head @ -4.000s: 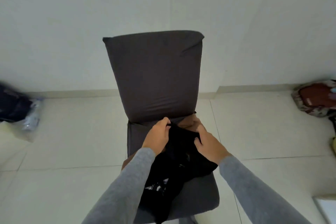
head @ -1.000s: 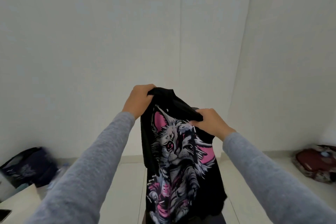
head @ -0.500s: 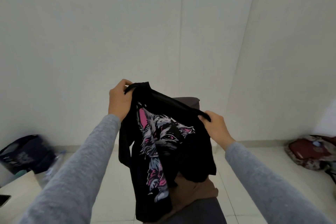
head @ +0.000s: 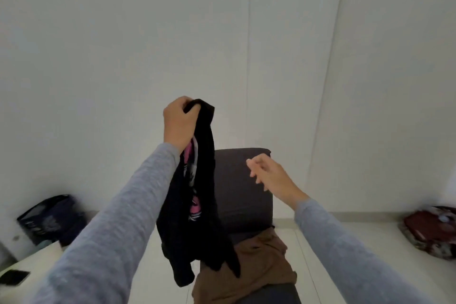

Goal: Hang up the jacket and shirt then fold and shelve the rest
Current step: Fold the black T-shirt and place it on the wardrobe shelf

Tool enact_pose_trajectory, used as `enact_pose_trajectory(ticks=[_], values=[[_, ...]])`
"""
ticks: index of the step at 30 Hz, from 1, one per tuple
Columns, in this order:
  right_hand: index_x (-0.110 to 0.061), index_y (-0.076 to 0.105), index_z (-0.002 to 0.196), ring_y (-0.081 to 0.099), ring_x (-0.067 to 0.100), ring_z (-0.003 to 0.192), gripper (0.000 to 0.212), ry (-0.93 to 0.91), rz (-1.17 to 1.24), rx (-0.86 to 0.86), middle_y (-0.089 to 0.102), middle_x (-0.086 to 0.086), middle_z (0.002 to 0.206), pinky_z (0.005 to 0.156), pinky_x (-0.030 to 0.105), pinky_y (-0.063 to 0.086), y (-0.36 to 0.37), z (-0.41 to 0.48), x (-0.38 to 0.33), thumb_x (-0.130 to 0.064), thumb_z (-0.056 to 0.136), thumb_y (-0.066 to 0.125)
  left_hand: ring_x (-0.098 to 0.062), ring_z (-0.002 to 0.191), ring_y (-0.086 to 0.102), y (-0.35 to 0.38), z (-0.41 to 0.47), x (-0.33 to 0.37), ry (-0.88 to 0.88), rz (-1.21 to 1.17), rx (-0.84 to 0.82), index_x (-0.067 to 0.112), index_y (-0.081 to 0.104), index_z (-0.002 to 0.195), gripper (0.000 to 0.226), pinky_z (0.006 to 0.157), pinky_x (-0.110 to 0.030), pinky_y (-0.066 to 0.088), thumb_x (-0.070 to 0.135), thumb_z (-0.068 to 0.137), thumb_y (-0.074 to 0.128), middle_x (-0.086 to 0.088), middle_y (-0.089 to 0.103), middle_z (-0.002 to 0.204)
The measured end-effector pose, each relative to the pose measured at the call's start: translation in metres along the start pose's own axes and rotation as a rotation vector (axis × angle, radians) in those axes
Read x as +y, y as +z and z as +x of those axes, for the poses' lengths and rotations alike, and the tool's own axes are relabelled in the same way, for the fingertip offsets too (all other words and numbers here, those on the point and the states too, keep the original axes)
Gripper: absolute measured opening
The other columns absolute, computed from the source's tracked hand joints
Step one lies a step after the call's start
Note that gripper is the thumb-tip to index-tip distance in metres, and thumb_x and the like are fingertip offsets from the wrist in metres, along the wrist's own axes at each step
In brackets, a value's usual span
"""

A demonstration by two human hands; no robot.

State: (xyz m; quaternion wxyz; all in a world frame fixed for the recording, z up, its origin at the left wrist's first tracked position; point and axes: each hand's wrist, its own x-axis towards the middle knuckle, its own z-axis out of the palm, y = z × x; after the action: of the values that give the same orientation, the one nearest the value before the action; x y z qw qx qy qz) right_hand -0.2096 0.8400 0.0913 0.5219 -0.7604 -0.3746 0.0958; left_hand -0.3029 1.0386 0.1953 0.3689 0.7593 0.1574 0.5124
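My left hand (head: pixel 179 124) is raised in front of the white wall, shut on one top corner of a black T-shirt (head: pixel 197 205) with a pink and white print. The shirt hangs down bunched and narrow over the chair. My right hand (head: pixel 270 175) is lower and to the right, fingers apart, holding nothing, in front of the chair back. A brown garment (head: pixel 256 264) lies crumpled on the seat of the dark grey chair (head: pixel 243 187).
A dark blue bag (head: pixel 53 218) sits on the floor at the left wall. A red patterned bundle (head: pixel 431 229) lies on the floor at the right. A white surface with a dark phone (head: pixel 13 277) is at the lower left.
My right hand has let go of the T-shirt and dropped away to the right. The shirt, spread between both hands before, now hangs bunched from my left hand alone.
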Motion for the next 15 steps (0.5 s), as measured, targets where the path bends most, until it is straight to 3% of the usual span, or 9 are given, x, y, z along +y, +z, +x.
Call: enact_pose_trajectory(ticks=[3,5,7,9,12,15], values=[[-0.026,0.047,0.123,0.056,0.009,0.103,0.044,-0.087,-0.016,-0.269,0.058,-0.007,0.111,0.084,0.021,0.044,0.045,-0.015,-0.022,-0.050,0.087,0.056,-0.013,0.066,0.053,0.001,-0.012,0.032,0.039,0.028,-0.060,0.003,0.064,0.074,0.014,0.063,-0.025,0.044,0.012,0.083,0.056,-0.007,0.062,0.071],[-0.027,0.039,0.131,0.050,0.011,0.113,0.058,-0.118,-0.045,-0.224,0.051,-0.007,0.120,0.095,0.027,0.042,0.071,-0.016,-0.027,-0.049,0.084,0.063,-0.014,0.069,0.054,-0.007,-0.019,0.045,0.044,0.028,-0.066,0.002,0.064,0.076,0.015,0.065,-0.029,0.046,0.012,0.083,0.056,-0.011,0.064,0.075],[-0.029,0.043,0.126,0.049,0.015,0.114,0.052,-0.082,-0.069,-0.063,0.049,-0.004,0.119,0.098,0.038,0.043,0.081,-0.019,-0.025,-0.048,0.082,0.063,-0.012,0.068,0.054,-0.022,-0.029,0.057,0.046,0.020,-0.056,0.001,0.065,0.077,0.015,0.062,-0.022,0.045,0.012,0.084,0.056,-0.011,0.064,0.075],[-0.029,0.051,0.118,0.045,0.017,0.116,0.042,-0.029,-0.214,-0.037,0.049,-0.003,0.118,0.098,0.044,0.041,0.080,-0.028,-0.019,-0.052,0.084,0.059,-0.010,0.066,0.054,-0.041,-0.039,0.067,0.055,0.003,-0.055,0.002,0.066,0.078,0.014,0.059,-0.017,0.043,0.010,0.084,0.057,-0.007,0.064,0.073],[-0.026,0.063,0.110,0.030,0.017,0.119,0.039,-0.038,-0.456,-0.140,0.038,-0.005,0.125,0.096,0.041,0.032,0.072,-0.056,-0.018,-0.055,0.086,0.055,-0.007,0.066,0.056,-0.070,-0.055,0.076,0.072,0.013,-0.073,0.004,0.067,0.080,0.012,0.061,-0.015,0.044,0.010,0.084,0.057,-0.003,0.064,0.074],[-0.015,0.065,0.103,0.034,0.018,0.113,0.028,-0.091,-0.243,-0.060,0.033,-0.001,0.121,0.100,0.029,0.034,0.066,-0.090,-0.022,-0.038,0.088,0.063,-0.005,0.066,0.054,-0.097,-0.076,0.079,0.072,0.065,0.019,0.008,0.067,0.079,0.011,0.059,-0.009,0.041,0.012,0.085,0.058,0.003,0.062,0.072]])
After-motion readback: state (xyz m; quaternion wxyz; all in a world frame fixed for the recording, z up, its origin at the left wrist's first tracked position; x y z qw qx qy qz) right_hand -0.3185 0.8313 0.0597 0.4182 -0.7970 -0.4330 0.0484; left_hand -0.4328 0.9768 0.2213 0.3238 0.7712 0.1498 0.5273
